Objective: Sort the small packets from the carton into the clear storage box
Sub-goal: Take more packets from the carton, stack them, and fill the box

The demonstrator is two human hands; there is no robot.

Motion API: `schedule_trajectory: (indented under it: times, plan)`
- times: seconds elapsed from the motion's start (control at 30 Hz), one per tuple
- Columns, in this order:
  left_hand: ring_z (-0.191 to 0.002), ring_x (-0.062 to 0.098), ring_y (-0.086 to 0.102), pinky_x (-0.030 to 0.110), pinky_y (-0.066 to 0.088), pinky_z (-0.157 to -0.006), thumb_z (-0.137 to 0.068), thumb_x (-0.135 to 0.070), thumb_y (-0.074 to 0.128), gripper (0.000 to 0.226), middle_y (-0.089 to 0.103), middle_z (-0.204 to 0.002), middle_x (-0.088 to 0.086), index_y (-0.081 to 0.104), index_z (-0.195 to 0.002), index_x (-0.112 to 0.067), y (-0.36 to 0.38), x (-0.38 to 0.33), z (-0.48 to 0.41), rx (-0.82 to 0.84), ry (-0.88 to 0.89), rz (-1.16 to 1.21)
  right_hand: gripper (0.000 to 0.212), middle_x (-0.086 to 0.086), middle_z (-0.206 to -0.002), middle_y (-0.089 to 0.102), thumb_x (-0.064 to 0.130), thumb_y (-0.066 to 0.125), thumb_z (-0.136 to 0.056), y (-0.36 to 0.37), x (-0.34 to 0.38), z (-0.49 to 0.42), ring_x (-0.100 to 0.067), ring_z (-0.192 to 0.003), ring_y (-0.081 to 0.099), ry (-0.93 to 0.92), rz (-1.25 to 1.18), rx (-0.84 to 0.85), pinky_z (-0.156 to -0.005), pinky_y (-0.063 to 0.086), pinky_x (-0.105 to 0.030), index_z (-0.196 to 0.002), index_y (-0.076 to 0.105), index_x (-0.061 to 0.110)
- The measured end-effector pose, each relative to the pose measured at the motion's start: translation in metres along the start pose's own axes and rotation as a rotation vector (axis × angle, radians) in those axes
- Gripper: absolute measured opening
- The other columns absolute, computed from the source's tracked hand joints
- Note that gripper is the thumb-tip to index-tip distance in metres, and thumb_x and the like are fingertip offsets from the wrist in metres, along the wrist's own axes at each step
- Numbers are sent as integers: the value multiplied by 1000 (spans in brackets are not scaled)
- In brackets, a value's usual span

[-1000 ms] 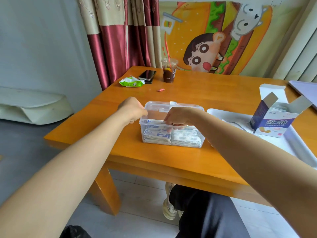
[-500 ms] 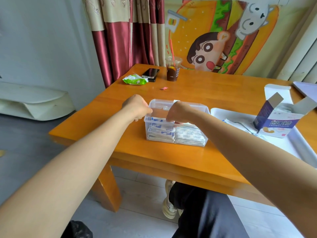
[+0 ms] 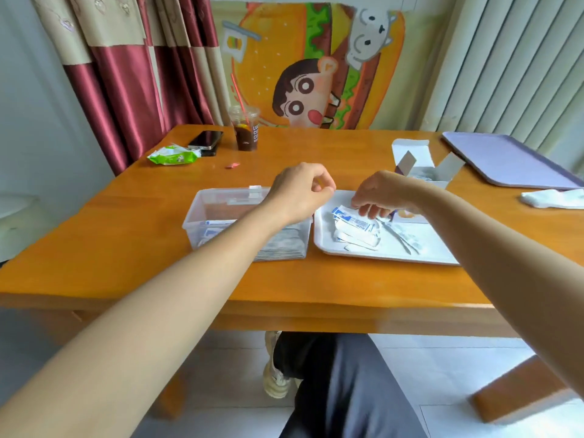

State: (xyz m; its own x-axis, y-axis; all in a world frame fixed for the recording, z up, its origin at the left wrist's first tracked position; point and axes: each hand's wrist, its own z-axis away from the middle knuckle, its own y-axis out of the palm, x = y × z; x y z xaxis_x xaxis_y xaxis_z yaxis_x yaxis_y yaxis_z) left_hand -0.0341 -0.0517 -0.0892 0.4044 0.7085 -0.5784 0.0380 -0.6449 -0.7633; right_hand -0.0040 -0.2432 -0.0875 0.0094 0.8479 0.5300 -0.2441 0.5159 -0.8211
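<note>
On the tabletop [image 3: 132, 248] stand 1 clear storage box [image 3: 202, 207], 1 white tray [image 3: 420, 251] just right of it and 1 open carton [image 3: 433, 177] at the tray's far edge. The box's long axis runs left to right, and 2 stacks of packets show through its near wall. A loose pile of packets [image 3: 355, 224] lies on the tray's left half, overlapped too much to count, and the top strips run from far left to near right. The right hand [image 3: 384, 194] hangs over the pile's far end with its fingers [image 3: 373, 211] bent down onto it, but I cannot tell if they pinch a packet. The left hand [image 3: 300, 191] hovers above the box's far right corner, fingers curled in with the thumb against them and nothing seen in them.
</note>
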Motion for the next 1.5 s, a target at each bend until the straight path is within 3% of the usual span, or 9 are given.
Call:
schedule_trajectory:
  times: [0.13, 0.23, 0.37, 0.43, 0.77, 0.9, 1.0, 1.27, 1.5]
  plan:
    - [-70, 10, 52, 24, 36, -62, -88, -20, 59, 10, 56, -76, -13, 68, -92, -24, 56, -23, -13, 187, 45, -14, 30, -6, -65, 65, 27, 57, -91, 5, -64, 5, -20, -58, 61, 241, 292, 7, -50, 46, -22, -73, 63, 5]
    - [-90, 19, 59, 23, 38, -69, -88, -16, 59, 16, 62, -94, -3, 67, -102, -20, 86, -16, -20, 235, -15, -93, 39, -2, -60, 54, 36, 60, -90, 14, -87, 11, -16, -53, 51, 246, 378, -102, -48, 38, -23, -64, 50, 8]
    - [-110, 24, 56, 27, 40, -82, -87, -17, 61, 29, 57, -120, 6, 61, -116, -19, 111, -2, -31, 215, -89, -221, 51, -11, -110, 60, 47, 68, -82, 18, -105, 6, -28, -108, 56, 230, 383, -138, -79, 43, -29, -110, 61, 5]
    - [-112, 26, 56, 30, 43, -89, -87, -22, 62, 36, 52, -125, 9, 56, -123, -18, 115, 3, -32, 213, -114, -243, 58, -14, -126, 56, 49, 69, -80, 19, -110, 1, -30, -117, 51, 212, 398, -161, -86, 42, -31, -116, 61, 4]
    - [-115, 32, 51, 32, 42, -92, -89, -31, 60, 50, 39, -134, 12, 47, -136, -17, 119, 4, -33, 272, -163, -307, 45, -9, -104, 62, 25, 78, -75, 17, -112, -2, -21, -85, 55, 261, 157, -146, -69, 48, -27, -113, 61, 7]
    - [-118, 29, 47, 31, 40, -94, -86, -32, 63, 42, 38, -131, 11, 54, -126, -19, 118, 4, -32, 247, -158, -273, 37, -5, -90, 58, 17, 77, -74, 16, -116, -1, -16, -69, 51, 259, 24, -114, -51, 37, -21, -106, 62, 6]
    - [-121, 26, 41, 29, 37, -93, -85, -31, 64, 31, 39, -126, 9, 58, -113, -20, 116, 4, -31, 234, -147, -271, 31, -6, -92, 55, 13, 72, -79, 16, -120, 0, -17, -75, 48, 225, -110, -123, -55, 35, -21, -106, 62, 5]
    - [-126, 21, 32, 33, 40, -98, -74, -31, 70, 48, 46, -124, 2, 56, -120, -29, 109, 4, -36, 385, -106, -313, 8, -7, -85, 71, 11, 62, -83, 20, -122, 0, -19, -81, 60, 61, -371, -135, -79, 49, -33, -85, 67, 5]
    - [-109, 18, 52, 26, 43, -84, -77, -33, 77, 25, 62, -106, 0, 71, -101, -28, 113, 10, -37, 266, -34, -264, 6, -6, -71, 63, 7, 55, -90, 27, -119, 4, -14, -61, 54, -17, -506, -108, -54, 41, -20, -85, 56, 6]
